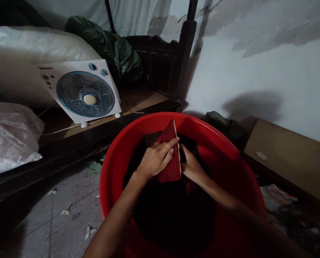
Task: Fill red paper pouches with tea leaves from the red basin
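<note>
Both hands, left [156,159] and right [192,166], grip a red cloth [170,157] between them over the red basin [114,168].

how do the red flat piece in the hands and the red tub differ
The red flat piece is thin and wedge-shaped with a pale edge; the red tub is wide, round and deep. The piece is held up on edge between the left hand and right hand; the tub sits low on the floor, holding dark cloth. Both are red.

No legible text, labels (fan dials blurred)
</note>
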